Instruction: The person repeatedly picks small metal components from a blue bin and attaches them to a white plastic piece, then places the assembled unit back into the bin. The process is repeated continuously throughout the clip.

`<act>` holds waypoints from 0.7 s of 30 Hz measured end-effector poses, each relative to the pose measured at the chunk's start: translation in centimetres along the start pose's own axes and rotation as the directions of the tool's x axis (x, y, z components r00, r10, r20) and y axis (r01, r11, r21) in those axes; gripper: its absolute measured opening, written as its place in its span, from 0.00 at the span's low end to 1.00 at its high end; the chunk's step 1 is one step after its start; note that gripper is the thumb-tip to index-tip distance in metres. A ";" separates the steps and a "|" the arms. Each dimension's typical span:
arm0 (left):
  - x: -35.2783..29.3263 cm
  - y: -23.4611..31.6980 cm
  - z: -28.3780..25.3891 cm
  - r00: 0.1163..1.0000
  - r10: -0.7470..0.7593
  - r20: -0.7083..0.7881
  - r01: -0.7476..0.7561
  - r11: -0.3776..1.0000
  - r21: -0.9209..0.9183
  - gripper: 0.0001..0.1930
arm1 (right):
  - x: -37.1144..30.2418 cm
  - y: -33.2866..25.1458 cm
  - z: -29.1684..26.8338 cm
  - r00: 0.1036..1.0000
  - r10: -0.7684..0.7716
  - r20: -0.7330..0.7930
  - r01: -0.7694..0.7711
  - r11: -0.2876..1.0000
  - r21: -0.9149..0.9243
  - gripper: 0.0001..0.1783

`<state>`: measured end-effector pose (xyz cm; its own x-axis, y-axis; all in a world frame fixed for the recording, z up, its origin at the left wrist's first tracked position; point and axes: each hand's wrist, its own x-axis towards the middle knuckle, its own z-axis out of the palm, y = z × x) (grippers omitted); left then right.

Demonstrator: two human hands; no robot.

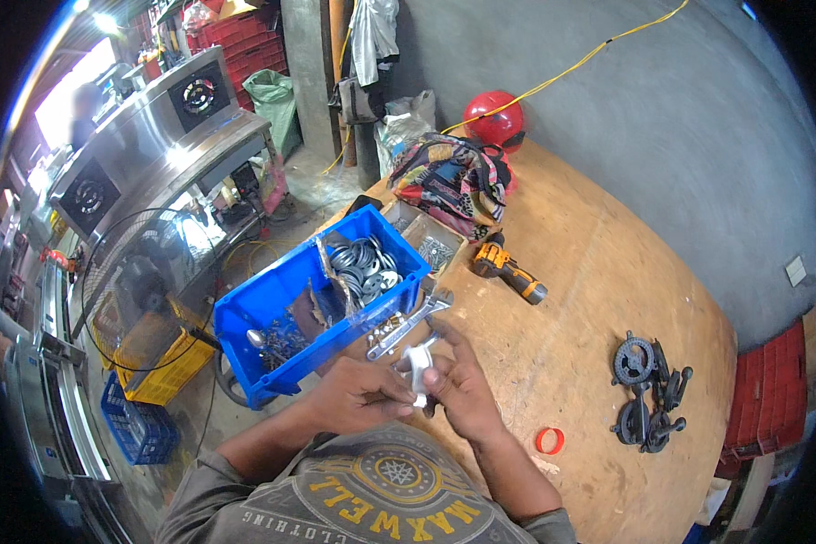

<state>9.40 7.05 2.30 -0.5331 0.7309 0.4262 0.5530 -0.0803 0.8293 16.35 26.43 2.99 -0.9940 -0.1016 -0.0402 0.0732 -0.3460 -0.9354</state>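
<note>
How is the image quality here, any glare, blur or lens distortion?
Head view: the bright opening at upper left is washed out, and glare streaks the steel unit; head view: fisheye bending bows the wooden tabletop's edge, with black corners; head view: the white piece between left hand and right hand looks bright, with little surface detail.

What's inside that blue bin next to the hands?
The blue bin holds a pile of round metal discs toward the right and small metallic pieces toward the left. Whatever lies beneath those top layers is covered.
</note>
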 end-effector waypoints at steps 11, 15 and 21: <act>0.6 -0.5 -1.0 0.944 -0.184 -0.273 0.231 0.961 0.152 0.06 | -5.2 0.9 3.3 0.994 -0.109 0.012 0.110 0.984 -0.143 0.45; 0.6 -0.5 0.1 0.991 -0.118 -0.065 0.130 0.966 0.225 0.06 | -5.2 -0.9 2.0 0.991 -0.133 0.020 0.133 0.989 -0.057 0.45; 0.3 -0.1 0.3 0.990 -0.093 0.102 0.080 0.989 0.124 0.06 | -3.1 -2.5 0.7 0.985 -0.142 -0.097 0.142 0.990 -0.012 0.49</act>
<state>9.34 7.47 2.22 -0.5141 0.8005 0.3082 0.5839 0.0634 0.8093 19.26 26.99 5.72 -0.9974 0.0398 0.0596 -0.0697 -0.3455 -0.9358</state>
